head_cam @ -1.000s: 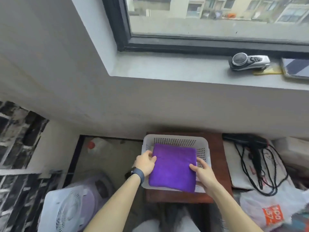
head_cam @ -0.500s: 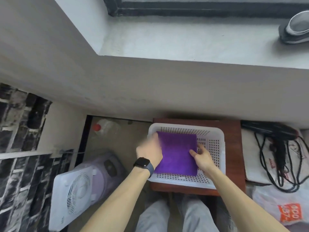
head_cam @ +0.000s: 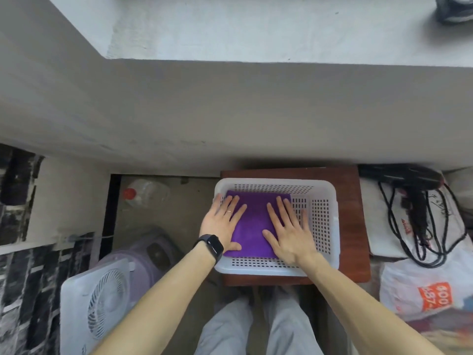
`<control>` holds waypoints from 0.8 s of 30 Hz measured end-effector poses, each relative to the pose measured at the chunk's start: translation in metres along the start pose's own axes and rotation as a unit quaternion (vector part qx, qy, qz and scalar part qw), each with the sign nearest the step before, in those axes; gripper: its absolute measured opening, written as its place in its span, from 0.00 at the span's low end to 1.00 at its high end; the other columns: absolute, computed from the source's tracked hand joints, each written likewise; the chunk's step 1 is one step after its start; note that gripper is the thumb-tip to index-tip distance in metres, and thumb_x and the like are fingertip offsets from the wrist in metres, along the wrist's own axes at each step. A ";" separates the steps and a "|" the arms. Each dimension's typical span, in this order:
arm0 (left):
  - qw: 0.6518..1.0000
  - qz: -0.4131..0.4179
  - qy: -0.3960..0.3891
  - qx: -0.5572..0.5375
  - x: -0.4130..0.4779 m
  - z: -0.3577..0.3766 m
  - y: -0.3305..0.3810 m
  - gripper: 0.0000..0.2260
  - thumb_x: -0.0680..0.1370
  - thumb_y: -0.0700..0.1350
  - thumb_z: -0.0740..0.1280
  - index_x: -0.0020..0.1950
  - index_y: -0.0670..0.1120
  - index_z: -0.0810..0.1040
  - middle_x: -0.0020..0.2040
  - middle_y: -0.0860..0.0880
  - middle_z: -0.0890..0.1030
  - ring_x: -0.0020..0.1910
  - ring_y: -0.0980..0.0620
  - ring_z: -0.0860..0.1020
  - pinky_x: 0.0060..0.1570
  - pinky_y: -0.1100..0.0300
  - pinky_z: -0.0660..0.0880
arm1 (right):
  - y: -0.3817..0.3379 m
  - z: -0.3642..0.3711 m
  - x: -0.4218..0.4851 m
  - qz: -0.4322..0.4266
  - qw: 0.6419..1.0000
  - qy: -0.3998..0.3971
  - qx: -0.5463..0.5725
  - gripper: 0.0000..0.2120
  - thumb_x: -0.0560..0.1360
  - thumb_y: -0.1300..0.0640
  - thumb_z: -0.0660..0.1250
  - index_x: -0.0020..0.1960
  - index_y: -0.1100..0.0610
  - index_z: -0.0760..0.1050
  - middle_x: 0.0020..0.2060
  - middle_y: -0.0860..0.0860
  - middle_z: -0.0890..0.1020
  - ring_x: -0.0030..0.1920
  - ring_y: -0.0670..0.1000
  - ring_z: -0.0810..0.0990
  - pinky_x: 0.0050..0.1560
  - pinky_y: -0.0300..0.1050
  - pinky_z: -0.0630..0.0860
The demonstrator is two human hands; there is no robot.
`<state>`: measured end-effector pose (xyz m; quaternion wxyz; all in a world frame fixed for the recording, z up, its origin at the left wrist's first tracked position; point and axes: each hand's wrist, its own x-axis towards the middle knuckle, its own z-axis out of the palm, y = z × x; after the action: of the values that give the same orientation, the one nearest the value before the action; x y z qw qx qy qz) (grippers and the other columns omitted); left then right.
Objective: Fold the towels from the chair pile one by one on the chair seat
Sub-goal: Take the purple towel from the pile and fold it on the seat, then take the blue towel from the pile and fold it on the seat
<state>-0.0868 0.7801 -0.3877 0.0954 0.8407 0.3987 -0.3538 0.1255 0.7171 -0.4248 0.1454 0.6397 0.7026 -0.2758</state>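
Both palms down flat on a folded purple towel [head_cam: 253, 226] lying in the left part of a white perforated basket [head_cam: 325, 221]. Left hand [head_cam: 222, 224] spread open over the towel's left edge, fingers splayed and gripping nothing, a thin ring on one finger and a dark smartwatch [head_cam: 211, 245] at the wrist just behind it. Right hand [head_cam: 289, 231] likewise open and flat, covering the towel's right edge and lapping onto the bare basket floor just beyond its little finger. Probably pressing the fold flat so it lies snug against the basket's left wall and leaves the space to the right of the right hand free for more towels. Basket resting on a reddish-brown wooden surface [head_cam: 354, 226], perhaps the chair seat; hard to tell for sure. No unfolded pile anywhere in view. Well to the right of the right hand, a black hair dryer [head_cam: 412, 178] with its cord looped over a pale bag, and nearer the body a white plastic bag [head_cam: 422, 290] with an orange label reading "400" upside down, the rest unreadable. Left of the left forearm, a white box fan [head_cam: 97, 306] on the floor.
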 end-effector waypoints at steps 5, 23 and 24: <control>0.998 -0.032 -0.035 0.035 0.021 0.003 0.013 0.52 0.72 0.73 0.58 0.79 0.45 0.33 0.79 0.38 0.39 0.78 0.39 0.38 0.62 0.35 0.23 | 0.006 0.017 0.010 0.022 0.999 -0.029 0.001 0.32 0.80 0.33 0.37 0.75 0.42 0.26 0.77 0.47 0.28 0.76 0.49 0.25 0.76 0.63 0.32; 0.970 -0.143 0.011 -0.197 -0.038 -0.012 0.055 0.33 0.80 0.52 0.61 0.80 0.48 0.50 0.79 0.43 0.55 0.76 0.42 0.57 0.72 0.40 0.55 | -0.008 -0.042 -0.005 -0.019 0.996 -0.065 -0.053 0.34 0.80 0.38 0.51 0.81 0.49 0.48 0.81 0.54 0.49 0.81 0.57 0.45 0.75 0.69 0.43; 0.952 -0.164 0.022 -0.257 -0.052 -0.015 0.059 0.29 0.80 0.51 0.60 0.79 0.49 0.54 0.77 0.44 0.60 0.74 0.43 0.62 0.69 0.43 0.61 | -0.011 -0.056 -0.011 -0.028 0.995 -0.069 -0.069 0.31 0.80 0.39 0.54 0.80 0.48 0.54 0.80 0.55 0.56 0.80 0.58 0.51 0.75 0.69 0.46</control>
<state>-0.0576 0.7159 -0.3488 0.2399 0.7188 0.6101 -0.2313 0.1244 0.7397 -0.3717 0.2290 0.5874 0.7261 -0.2743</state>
